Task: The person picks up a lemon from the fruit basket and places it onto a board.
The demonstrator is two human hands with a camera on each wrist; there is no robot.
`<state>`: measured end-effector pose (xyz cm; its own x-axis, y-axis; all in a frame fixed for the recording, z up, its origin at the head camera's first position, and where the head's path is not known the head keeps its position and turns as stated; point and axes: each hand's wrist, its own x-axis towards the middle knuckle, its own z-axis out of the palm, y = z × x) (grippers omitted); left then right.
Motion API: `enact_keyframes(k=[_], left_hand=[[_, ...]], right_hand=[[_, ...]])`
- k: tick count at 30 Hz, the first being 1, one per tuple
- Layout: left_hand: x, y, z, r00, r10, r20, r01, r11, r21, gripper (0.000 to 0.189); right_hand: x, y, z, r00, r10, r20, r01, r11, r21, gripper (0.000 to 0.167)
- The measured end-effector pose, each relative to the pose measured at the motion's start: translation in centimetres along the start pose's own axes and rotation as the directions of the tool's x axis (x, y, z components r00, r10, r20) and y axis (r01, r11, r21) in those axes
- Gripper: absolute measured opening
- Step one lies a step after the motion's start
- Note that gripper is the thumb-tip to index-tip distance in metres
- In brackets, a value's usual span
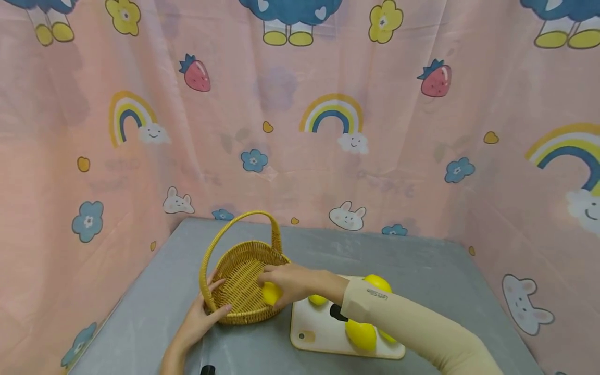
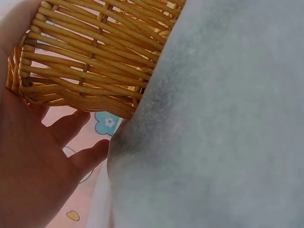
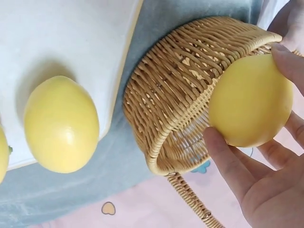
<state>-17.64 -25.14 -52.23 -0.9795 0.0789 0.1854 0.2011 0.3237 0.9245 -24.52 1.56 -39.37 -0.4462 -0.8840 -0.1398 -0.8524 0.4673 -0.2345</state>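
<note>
In the head view, a yellow wicker basket with a tall arched handle stands at the middle of the table. My left hand grips its left side near the handle's foot, thumb over the rim. The left wrist view shows the woven wall between thumb and fingers. Over the basket's right rim, my right hand holds a yellow lemon. In the right wrist view, fingers and thumb pinch this lemon at the basket's opening.
Right of the basket lies a white cutting board bearing several lemons, some partly hidden under my right sleeve. A grey cloth covers the table. Behind it hangs a pink patterned curtain.
</note>
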Motion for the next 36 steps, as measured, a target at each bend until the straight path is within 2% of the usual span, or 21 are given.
enact_keyframes(k=[7,14,21,36], left_hand=[[0.1,0.1,0.0,1.000,0.026,-0.002,-0.026,1.000,0.012,0.067],[0.0,0.3,0.1,1.000,0.014,0.001,-0.014,1.000,0.004,0.066],[0.0,0.4,0.3,1.000,0.015,0.008,-0.015,1.000,0.000,0.066],[0.0,0.6,0.2,1.000,-0.010,0.003,0.010,1.000,0.006,0.066]], right_hand=[[-0.6,-0.1,0.2,1.000,-0.011,-0.007,0.011,1.000,0.001,0.051],[-1.3,-0.1,0.4,0.999,-0.034,-0.028,0.034,0.999,-0.008,0.053],[-2.9,0.1,0.5,0.997,-0.068,-0.041,0.068,0.998,-0.010,0.051],[-6.3,1.4,1.8,1.000,-0.011,-0.001,0.011,0.999,0.036,0.050]])
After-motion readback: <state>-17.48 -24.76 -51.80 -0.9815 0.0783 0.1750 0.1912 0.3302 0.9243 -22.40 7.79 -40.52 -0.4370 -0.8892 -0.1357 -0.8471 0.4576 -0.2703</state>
